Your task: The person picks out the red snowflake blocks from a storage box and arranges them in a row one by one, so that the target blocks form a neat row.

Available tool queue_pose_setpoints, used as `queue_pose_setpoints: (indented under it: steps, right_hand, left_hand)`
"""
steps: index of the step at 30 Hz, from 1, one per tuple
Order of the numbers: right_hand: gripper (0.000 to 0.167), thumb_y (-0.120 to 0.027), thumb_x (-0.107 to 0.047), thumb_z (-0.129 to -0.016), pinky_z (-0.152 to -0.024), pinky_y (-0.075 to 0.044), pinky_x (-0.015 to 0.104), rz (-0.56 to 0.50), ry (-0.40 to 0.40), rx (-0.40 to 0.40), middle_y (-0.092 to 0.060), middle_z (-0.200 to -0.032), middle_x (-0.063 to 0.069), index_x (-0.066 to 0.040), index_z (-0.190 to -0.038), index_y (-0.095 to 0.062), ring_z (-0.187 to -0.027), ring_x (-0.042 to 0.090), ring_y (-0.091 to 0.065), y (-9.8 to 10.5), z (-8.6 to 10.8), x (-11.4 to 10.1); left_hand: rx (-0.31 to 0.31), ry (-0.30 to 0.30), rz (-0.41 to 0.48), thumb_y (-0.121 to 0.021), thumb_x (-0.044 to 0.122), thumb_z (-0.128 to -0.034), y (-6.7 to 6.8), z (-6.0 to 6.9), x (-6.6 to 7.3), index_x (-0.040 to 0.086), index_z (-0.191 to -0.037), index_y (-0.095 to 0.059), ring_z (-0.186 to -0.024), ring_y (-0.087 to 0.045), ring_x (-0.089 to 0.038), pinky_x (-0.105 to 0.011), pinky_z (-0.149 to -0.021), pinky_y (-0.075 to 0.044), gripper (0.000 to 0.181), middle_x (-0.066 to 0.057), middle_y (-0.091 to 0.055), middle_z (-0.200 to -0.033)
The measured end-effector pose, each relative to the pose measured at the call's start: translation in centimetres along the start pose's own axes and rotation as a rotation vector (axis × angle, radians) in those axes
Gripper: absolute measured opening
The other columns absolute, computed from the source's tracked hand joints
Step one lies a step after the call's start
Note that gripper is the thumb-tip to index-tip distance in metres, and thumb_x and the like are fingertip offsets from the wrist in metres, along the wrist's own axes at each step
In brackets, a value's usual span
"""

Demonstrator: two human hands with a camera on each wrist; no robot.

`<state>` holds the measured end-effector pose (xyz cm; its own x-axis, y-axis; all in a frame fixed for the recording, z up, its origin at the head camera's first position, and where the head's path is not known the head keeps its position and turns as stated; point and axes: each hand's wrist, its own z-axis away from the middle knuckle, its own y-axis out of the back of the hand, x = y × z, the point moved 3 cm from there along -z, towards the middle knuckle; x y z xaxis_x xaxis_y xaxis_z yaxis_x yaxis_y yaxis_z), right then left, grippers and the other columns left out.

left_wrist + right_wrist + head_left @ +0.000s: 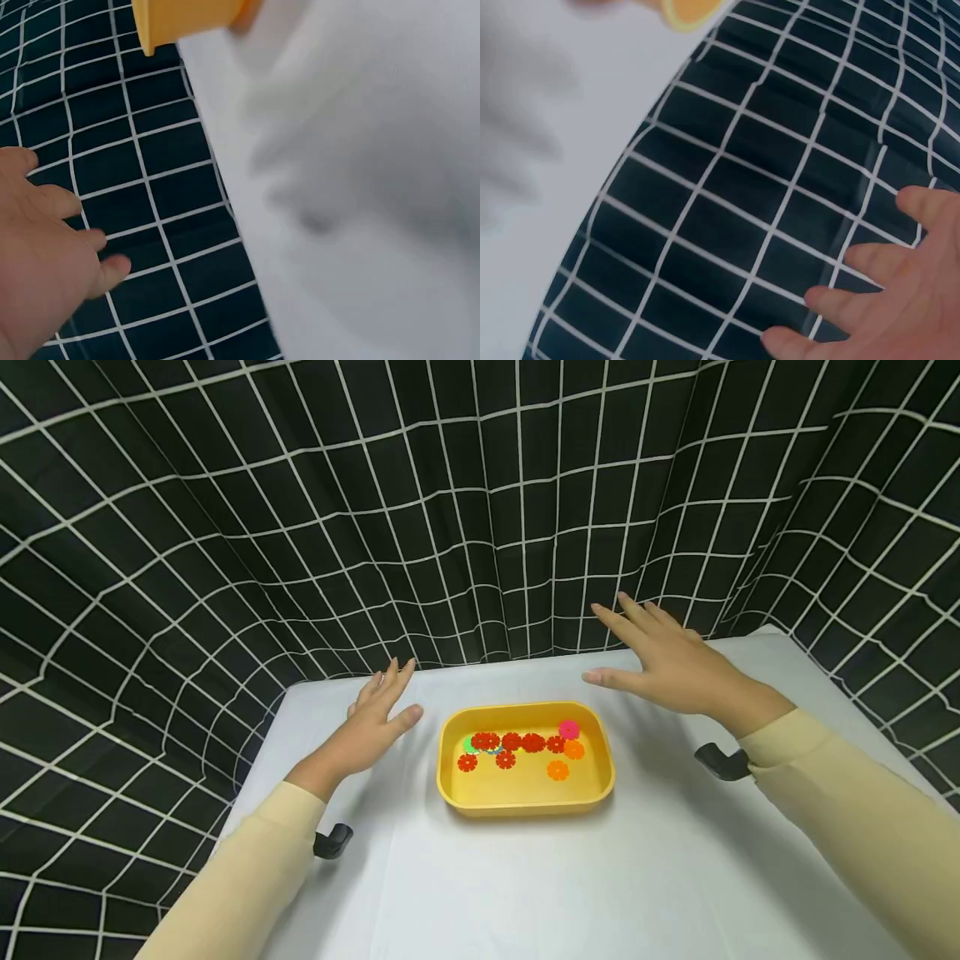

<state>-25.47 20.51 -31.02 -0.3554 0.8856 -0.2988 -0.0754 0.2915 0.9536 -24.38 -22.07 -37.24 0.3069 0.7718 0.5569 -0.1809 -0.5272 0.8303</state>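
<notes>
**Rounded yellow plastic-looking tray (pixel 510 792) full of flower bits, a hand up on each side**

So the tray's just below centre in the head view. Along its upper half there's a row of thin red flower-shaped discs (pixel 533 743), overlapping enough that I can't get a solid count. They partly cover a green disc (pixel 470 745) and a blue one (pixel 493 749); only slivers peek out. Pink disc (pixel 569 729) and orange discs (pixel 557 770) are toward the tray's right.

Left hand (pixel 369 725) is left of the tray, right hand (pixel 669 667) up and right of it, both with fingers extended and thumbs out. Wrist views crop both hands at the side edges and catch only a bit of tray up top, blurry in the right one.

Cream sleeves (pixel 251 864) run off frame, black curved pieces (pixel 722 762) by the cuffs. White tablecloth (pixel 480 885) below, black white-grid curtain (pixel 450 527) behind.
</notes>
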Motion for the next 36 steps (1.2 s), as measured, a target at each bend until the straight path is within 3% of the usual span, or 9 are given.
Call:
queue_pose_setpoints:
  steps: [3,5,11,18,21,26,30,36]
  right_hand:
    - [0.104,-0.058,-0.078,-0.098,-0.113,-0.011,0.089,-0.067,0.028,0.031,0.0,-0.182,0.012,-0.03,-0.178,-0.011,-0.161,0.054,-0.007,0.1,-0.1,-0.6]
    - [0.101,-0.06,-0.075,-0.099,-0.116,-0.013,0.086,-0.119,0.055,0.061,-0.005,-0.182,0.012,-0.027,-0.177,-0.016,-0.162,0.05,-0.011,0.2,-0.2,-1.1]
    - [0.093,-0.066,-0.061,-0.103,-0.121,-0.021,0.078,-0.297,0.149,0.127,-0.019,-0.179,0.008,-0.023,-0.176,-0.024,-0.163,0.038,-0.018,0.6,-0.7,-2.8]
    - [0.078,-0.068,-0.041,-0.108,-0.119,-0.033,0.072,-0.54,0.241,0.144,-0.032,-0.174,0.006,-0.018,-0.173,-0.031,-0.152,0.037,-0.038,-0.1,-0.8,-4.6]
    - [0.073,-0.065,-0.035,-0.11,-0.117,-0.038,0.069,-0.658,0.28,0.128,-0.034,-0.174,0.007,-0.015,-0.172,-0.031,-0.15,0.037,-0.041,-0.7,-0.8,-5.1]
    - [0.072,-0.059,-0.043,-0.112,-0.115,-0.042,0.067,-0.818,0.324,0.092,-0.038,-0.17,0.01,-0.015,-0.172,-0.03,-0.146,0.037,-0.044,-1.9,-1.3,-5.9]
    - [0.077,-0.058,-0.053,-0.11,-0.116,-0.041,0.066,-0.917,0.358,0.075,-0.04,-0.167,0.014,-0.014,-0.171,-0.032,-0.145,0.04,-0.047,-2.8,-2.0,-6.7]
    - [0.084,-0.058,-0.064,-0.106,-0.108,-0.047,0.067,-0.989,0.363,0.05,-0.044,-0.163,0.014,-0.015,-0.17,-0.034,-0.14,0.037,-0.053,-4.3,-2.8,-8.0]
  left_hand:
    - [0.026,-0.03,0.179,-0.034,0.067,-0.1121,0.0,0.3,0.0,0.03,-0.177,-0.007,-0.165,0.003,-0.036,-0.076,-0.124,-0.002,0.08,-0.001,0.001,-0.182]
    - [0.052,-0.059,0.305,-0.029,0.064,-0.1138,0.0,0.4,0.1,0.027,-0.178,-0.007,-0.165,-0.005,-0.035,-0.073,-0.125,-0.012,0.077,-0.003,-0.004,-0.182]
    - [0.128,-0.057,0.644,-0.024,0.067,-0.113,-0.6,0.2,0.0,0.029,-0.177,-0.012,-0.16,-0.029,-0.035,-0.065,-0.12,-0.038,0.075,-0.008,-0.023,-0.178]
    - [0.181,-0.013,0.958,-0.033,0.067,-0.1121,-3.3,0.7,-0.2,0.019,-0.175,-0.024,-0.151,-0.044,-0.041,-0.067,-0.118,-0.038,0.08,-0.015,-0.036,-0.172]
    - [0.171,0.001,1.035,-0.032,0.061,-0.1147,-5.1,1.0,-0.4,0.015,-0.175,-0.026,-0.15,-0.044,-0.044,-0.068,-0.117,-0.037,0.075,-0.016,-0.037,-0.172]
    - [0.138,0.013,1.088,-0.027,0.052,-0.1176,-7.8,1.7,-0.4,0.014,-0.174,-0.026,-0.152,-0.042,-0.042,-0.063,-0.116,-0.042,0.068,-0.019,-0.035,-0.172]
    - [0.142,0.012,1.134,-0.032,0.045,-0.1189,-9.4,2.3,-0.2,0.011,-0.173,-0.027,-0.152,-0.043,-0.04,-0.054,-0.119,-0.042,0.064,-0.021,-0.036,-0.171]
    - [0.148,0.032,1.186,-0.044,0.019,-0.1161,-11.0,2.9,-1.0,0.006,-0.172,-0.029,-0.153,-0.043,-0.032,-0.042,-0.121,-0.041,0.059,-0.016,-0.04,-0.17]
